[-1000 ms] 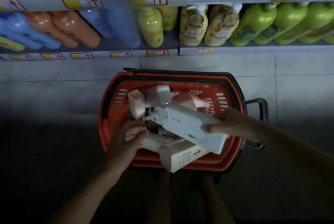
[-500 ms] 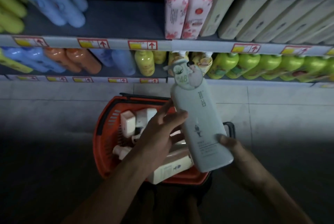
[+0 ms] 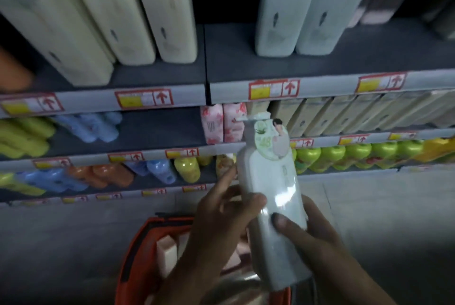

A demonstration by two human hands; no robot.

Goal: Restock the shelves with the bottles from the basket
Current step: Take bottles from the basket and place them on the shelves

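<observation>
I hold a pale green pump bottle (image 3: 270, 196) upright in front of the shelves, with a round tag hanging at its neck. My right hand (image 3: 315, 238) grips its lower body from the right, thumb across the front. My left hand (image 3: 221, 216) holds its left side, thumb on the front and fingers reaching behind. Below them the orange basket (image 3: 138, 250) sits on the floor with several cream bottles (image 3: 167, 253) inside, partly hidden by my arms.
The top shelf (image 3: 320, 58) carries cream bottles (image 3: 138, 9) on the left and pale green bottles (image 3: 283, 14) on the right, with a dark gap between them. Lower shelves hold pink, yellow, blue, orange and green bottles. Grey tiled floor (image 3: 381, 218) lies to the right.
My view has swung up from the basket to the upper shelves. The pale green bottle has been lifted out of the basket and turned upright, and my left hand now holds it too.
</observation>
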